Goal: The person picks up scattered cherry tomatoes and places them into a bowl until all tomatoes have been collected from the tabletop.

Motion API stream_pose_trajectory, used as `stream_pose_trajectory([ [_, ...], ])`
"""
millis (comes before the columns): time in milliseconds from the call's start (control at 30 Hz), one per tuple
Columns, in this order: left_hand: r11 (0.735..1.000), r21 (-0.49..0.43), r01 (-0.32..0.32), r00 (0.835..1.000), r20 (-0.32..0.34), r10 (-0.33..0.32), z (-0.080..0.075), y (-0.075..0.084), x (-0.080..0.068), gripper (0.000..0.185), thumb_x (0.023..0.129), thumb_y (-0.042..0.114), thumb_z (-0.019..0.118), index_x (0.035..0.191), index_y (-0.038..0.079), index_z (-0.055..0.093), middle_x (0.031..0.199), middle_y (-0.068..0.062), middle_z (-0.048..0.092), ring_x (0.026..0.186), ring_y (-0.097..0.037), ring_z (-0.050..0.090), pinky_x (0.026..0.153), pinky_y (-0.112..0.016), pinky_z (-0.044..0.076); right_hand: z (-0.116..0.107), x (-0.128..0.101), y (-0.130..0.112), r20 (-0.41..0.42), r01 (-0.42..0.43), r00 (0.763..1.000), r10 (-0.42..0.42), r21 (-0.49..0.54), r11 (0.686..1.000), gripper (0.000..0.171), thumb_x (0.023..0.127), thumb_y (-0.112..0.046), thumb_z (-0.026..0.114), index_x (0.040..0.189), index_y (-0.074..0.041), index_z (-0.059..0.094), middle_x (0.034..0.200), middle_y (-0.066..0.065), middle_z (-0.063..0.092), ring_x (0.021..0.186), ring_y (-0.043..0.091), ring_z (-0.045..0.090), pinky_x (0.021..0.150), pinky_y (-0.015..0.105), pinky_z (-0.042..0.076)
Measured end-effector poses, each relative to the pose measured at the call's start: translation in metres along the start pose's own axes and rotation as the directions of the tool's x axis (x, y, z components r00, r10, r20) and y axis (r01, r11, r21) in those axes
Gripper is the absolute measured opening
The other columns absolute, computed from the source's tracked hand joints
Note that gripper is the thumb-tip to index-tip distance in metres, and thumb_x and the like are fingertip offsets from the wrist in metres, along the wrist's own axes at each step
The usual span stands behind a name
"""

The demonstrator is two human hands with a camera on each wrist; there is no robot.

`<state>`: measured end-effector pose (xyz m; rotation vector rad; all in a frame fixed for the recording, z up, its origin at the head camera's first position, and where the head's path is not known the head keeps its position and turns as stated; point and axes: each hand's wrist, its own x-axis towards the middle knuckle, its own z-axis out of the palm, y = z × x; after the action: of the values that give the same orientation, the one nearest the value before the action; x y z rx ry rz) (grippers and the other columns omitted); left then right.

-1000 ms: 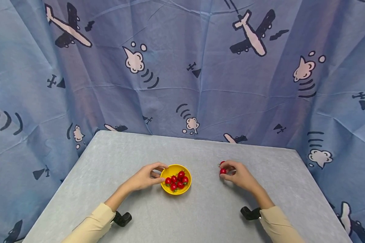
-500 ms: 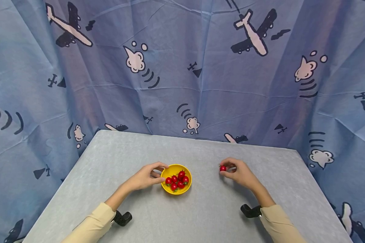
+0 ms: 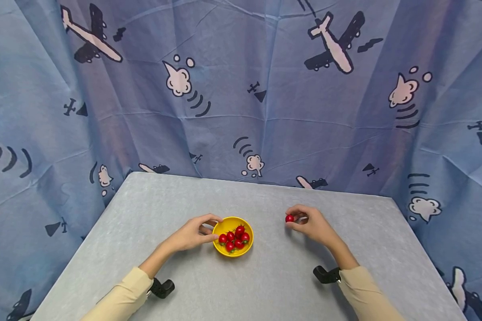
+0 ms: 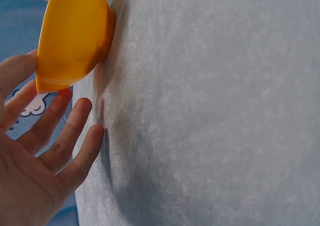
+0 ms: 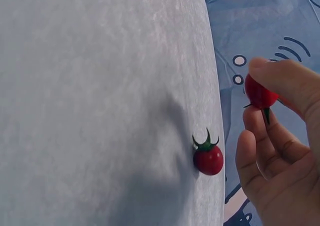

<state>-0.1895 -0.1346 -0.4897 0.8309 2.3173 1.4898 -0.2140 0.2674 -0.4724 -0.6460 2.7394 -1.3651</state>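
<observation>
Red cherry tomato (image 3: 289, 218) pinched in the right hand (image 3: 311, 225) above the grey desk (image 3: 265, 276), mid-carry, likely next needing a leftward move over the yellow bowl (image 3: 232, 236), whose rim the left hand (image 3: 190, 235) grips, another tomato (image 5: 208, 158) left on the desk.

Your head view looks down and forward over the whole table (image 3: 265, 276); each wrist view sits close above it, sharing the bowl (image 4: 70, 36) and held tomato (image 5: 260, 93).
</observation>
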Motion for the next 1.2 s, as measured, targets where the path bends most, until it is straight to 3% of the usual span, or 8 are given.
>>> stream_pose_trajectory([
  [533, 1.000, -0.002, 0.002, 1.000, 0.002, -0.002, 0.001, 0.000, 0.000, 0.042, 0.096, 0.008, 0.072, 0.135, 0.002, 0.059, 0.135, -0.018, 0.058, 0.102, -0.030, 0.068, 0.090, -0.039, 0.055, 0.016, 0.010, -0.014, 0.009, 0.041, 0.999, -0.041, 0.001, 0.999, 0.030, 0.084, -0.007, 0.085, 0.110, -0.001, 0.072, 0.098, -0.001, 0.070, 0.089, 0.019, 0.066, 0.071, 0.030, 0.053],
  [1200, 1.000, 0.003, 0.006, 1.000, -0.003, -0.006, 0.001, 0.002, -0.001, 0.042, 0.096, 0.009, 0.073, 0.135, 0.003, 0.059, 0.135, -0.017, 0.059, 0.100, -0.030, 0.069, 0.089, -0.040, 0.055, 0.047, 0.030, -0.048, 0.082, 0.109, 0.990, -0.119, 0.117, 0.987, 0.027, 0.086, -0.008, 0.084, 0.109, -0.003, 0.072, 0.102, 0.001, 0.070, 0.093, 0.021, 0.066, 0.077, 0.034, 0.058],
])
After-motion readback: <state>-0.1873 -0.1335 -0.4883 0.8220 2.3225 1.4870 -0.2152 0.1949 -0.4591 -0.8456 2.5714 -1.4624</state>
